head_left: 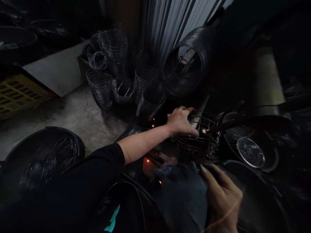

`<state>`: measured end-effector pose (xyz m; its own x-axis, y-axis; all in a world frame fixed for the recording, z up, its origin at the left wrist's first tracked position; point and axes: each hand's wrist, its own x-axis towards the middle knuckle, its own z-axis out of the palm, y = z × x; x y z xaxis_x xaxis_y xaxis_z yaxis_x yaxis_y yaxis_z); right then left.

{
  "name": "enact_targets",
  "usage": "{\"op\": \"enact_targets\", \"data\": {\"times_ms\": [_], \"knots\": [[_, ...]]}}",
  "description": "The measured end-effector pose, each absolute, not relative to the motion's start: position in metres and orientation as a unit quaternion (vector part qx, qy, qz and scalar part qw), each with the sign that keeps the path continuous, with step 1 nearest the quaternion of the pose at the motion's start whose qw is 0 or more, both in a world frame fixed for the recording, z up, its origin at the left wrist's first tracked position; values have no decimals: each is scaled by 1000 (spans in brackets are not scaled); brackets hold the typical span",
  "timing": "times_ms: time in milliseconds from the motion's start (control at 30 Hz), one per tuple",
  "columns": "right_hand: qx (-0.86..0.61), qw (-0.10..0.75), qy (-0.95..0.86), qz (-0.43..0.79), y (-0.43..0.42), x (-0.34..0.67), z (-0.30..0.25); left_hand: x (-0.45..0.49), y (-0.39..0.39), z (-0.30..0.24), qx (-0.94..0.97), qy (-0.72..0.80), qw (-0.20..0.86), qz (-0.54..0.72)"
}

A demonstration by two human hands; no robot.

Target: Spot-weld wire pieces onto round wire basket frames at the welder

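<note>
My left hand [182,121] reaches forward and grips the near-left side of a round wire basket [198,142], thumb and fingers on its wires. A dark metal rod [228,124] meets the basket from the right, with a bright glowing spot at its tip. Low at the right, my right hand [223,194] is closed near my knee, its fingertips pressed together. Whatever it may hold is too dark to make out. Several orange sparks [148,160] show in the air below my left forearm.
Stacks of wire rings [99,87] stand on the concrete floor [70,110] ahead. Behind them lies a large wire coil [183,69]. A black tub [46,155] with wire pieces is at left, beyond it a yellow crate [21,94]. Round wire parts [250,152] lie at right below a thick cylinder [268,81].
</note>
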<state>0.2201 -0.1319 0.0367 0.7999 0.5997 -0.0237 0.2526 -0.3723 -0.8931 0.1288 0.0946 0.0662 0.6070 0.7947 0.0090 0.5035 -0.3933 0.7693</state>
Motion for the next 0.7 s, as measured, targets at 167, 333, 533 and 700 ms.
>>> {"op": "enact_targets", "data": {"times_ms": [167, 333, 533, 700], "knots": [[-797, 493, -185, 297, -137, 204, 28, 130, 94, 67, 820, 411, 319, 237], [-798, 428, -241, 349, -142, 196, 22, 132, 103, 65, 815, 420, 347, 196], [-710, 456, -199, 498, -171, 205, 13, 124, 115, 59, 825, 355, 397, 192], [-724, 442, -195, 493, -225, 215, 0, 99, 117, 8, 739, 302, 549, 247]]}}
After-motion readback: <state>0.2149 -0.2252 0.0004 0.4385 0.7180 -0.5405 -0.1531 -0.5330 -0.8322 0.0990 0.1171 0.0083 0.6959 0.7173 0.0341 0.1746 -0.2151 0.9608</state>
